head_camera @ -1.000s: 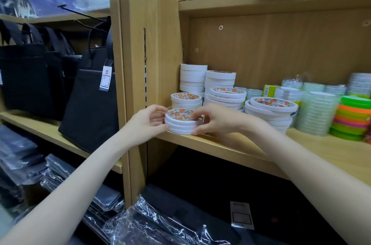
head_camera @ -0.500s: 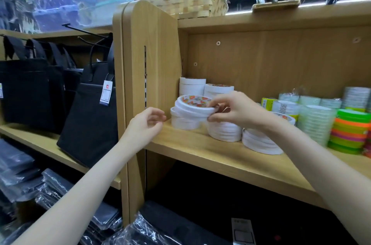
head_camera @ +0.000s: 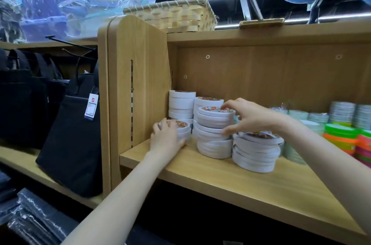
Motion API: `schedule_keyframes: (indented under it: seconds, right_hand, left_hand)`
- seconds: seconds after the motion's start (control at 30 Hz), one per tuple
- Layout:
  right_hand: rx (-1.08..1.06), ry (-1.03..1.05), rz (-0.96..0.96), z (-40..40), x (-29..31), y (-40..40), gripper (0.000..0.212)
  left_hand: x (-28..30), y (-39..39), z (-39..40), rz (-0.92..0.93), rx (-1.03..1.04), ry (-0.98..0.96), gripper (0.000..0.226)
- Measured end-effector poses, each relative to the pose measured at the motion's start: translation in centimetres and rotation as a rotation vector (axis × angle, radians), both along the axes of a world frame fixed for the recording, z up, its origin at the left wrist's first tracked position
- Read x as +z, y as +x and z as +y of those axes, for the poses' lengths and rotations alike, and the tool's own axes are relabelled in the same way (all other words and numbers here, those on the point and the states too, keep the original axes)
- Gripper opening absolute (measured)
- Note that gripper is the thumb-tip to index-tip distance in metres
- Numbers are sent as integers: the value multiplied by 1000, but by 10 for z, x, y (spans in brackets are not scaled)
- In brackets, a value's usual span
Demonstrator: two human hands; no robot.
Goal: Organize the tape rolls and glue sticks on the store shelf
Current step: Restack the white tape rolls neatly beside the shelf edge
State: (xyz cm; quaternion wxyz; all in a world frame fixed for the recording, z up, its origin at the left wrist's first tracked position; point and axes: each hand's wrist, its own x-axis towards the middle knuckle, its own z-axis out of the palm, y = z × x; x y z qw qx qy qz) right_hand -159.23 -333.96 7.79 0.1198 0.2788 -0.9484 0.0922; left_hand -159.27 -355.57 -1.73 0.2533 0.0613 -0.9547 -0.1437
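Note:
White tape rolls with colourful labels stand in stacks at the left end of the wooden shelf (head_camera: 220, 180). My left hand (head_camera: 164, 140) grips a short stack of tape rolls (head_camera: 181, 127) beside the side panel. My right hand (head_camera: 251, 116) holds the top rolls of the taller middle stack (head_camera: 212, 120), fingers over the label and thumb against the side. Another white stack (head_camera: 255, 156) stands just right of it, partly under my right wrist. Two more white stacks (head_camera: 181, 104) rise behind, against the back wall. No glue sticks can be made out.
Clear tape rolls (head_camera: 319, 117) and neon coloured rolls (head_camera: 341, 138) fill the shelf's right side. The wooden side panel (head_camera: 140, 84) bounds the left. Black bags (head_camera: 70, 144) hang left of it. A woven basket (head_camera: 176, 14) sits on top. Bare board lies along the shelf front.
My right hand carried white rolls from the front left up onto the middle stack. My left hand moved from the shelf edge onto the short stack by the panel.

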Motion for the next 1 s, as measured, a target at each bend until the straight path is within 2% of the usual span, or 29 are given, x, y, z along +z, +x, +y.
schedule_keyframes:
  seconds: [0.1,0.23,0.37,0.47,0.53,0.6,0.63,0.73,0.8,0.83,0.9,0.97,1.0]
  right_hand:
    - [-35,47,-27,-2,-4,-3,77]
    - [22,20,94,-9,9,5,66]
    - [110,13,157,-38,20,11,53]
    - [139,51,198,-56,18,9,50]
    - [159,57,198,-64,16,7,47]
    - [176,55,185,-68,16,5,43]
    - [181,51,171,-70,18,4,42]
    - [184,95,127,-77,26,-4,42]
    - [186,156,89,-85,36,-16,40]
    - [184,188,70,-89,42,-22,40]
    - [175,247,81,-97,53,-37,41]
    - [169,306,202,-104,60,-53,47]
    - [162,341,285,-108,61,-61,53]
  left_hand:
    - [-1,-3,-10,8,65,-62,57]
    - [1,5,-30,9,66,-273,41]
    - [18,18,-42,-104,-102,-231,33]
    - [27,33,-57,-185,-241,-219,16]
    - [30,44,-62,-220,-323,-213,17]
    - [33,52,-62,-259,-426,-158,19]
    - [34,54,-62,-285,-488,-102,27]
    - [43,59,-63,-269,-634,215,56]
    - [50,46,-68,-128,-597,347,45]
    - [52,35,-70,-32,-533,323,36]
    - [52,10,-70,93,-400,96,29]
    - [45,-21,-66,153,-366,-159,36]
    - [41,-36,-63,187,-367,-217,46]
